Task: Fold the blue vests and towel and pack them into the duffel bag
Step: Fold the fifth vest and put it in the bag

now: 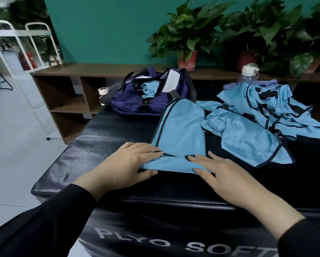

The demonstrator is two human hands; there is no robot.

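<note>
Head view, 1 frame. Work surface is a black padded box (103, 138) with white lettering "PLYO SOFT" on its near face.

A blue vest (181, 130) with black trim lies folded lengthwise into a narrow strip on the box top, running from the near edge away toward the duffel bag (136, 102). Its near end is turned over into a fold.

Left hand (125, 164): fingers straight and flat on the fold's left corner, thumb along the near edge under the cloth edge; it presses the vest, not clenched. Right hand (222, 175): fingers extended and spread, lying on the fold's right corner, thumb tip at the near edge; also pressing flat. Both wrists wear black sleeves.

The duffel bag is navy, unzipped, sitting at the far left part of the box top, just beyond the vest's far end. 1 rolled blue vest (149, 89) already sits inside its opening. A white paper tag (171, 82) stands at the bag's mouth.

To the right, a loose pile of unfolded blue vests (257, 115) lies crumpled on the box. Behind it a clear bottle (248, 76) with a white cap stands upright, with a bit of purple cloth (266, 84) beside it.

Background: a brown shelf unit (66, 93), potted plants (188, 38) on it, teal wall.
</note>
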